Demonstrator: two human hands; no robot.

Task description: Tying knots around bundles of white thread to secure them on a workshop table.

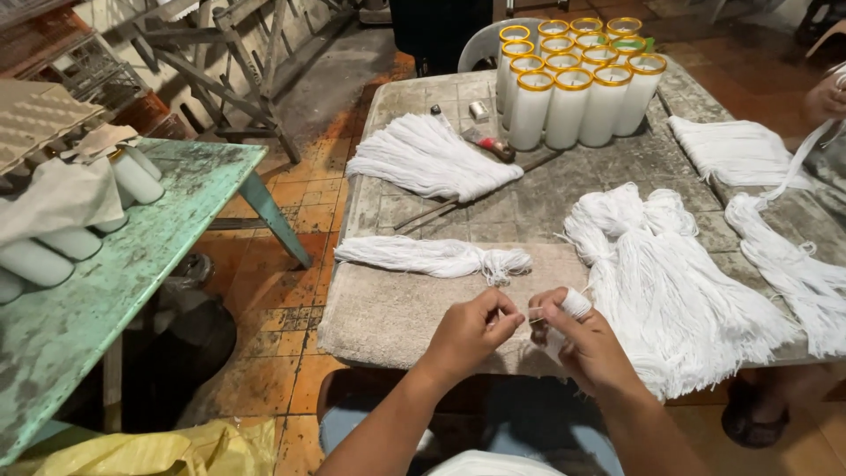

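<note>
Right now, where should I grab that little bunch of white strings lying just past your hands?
Probably grab the small string bundle at its tied neck near the right end, where the strands pinch together. Come down from above, since it lies flat on the beige mat. The loose left end would likely spread apart.

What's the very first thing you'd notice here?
Probably the big heap of white strings at the table's right, beside the person's hands. The left hand and right hand pinch a small string bundle at the near edge. At the far end stands a cluster of tall white candles with gold rims.
</note>
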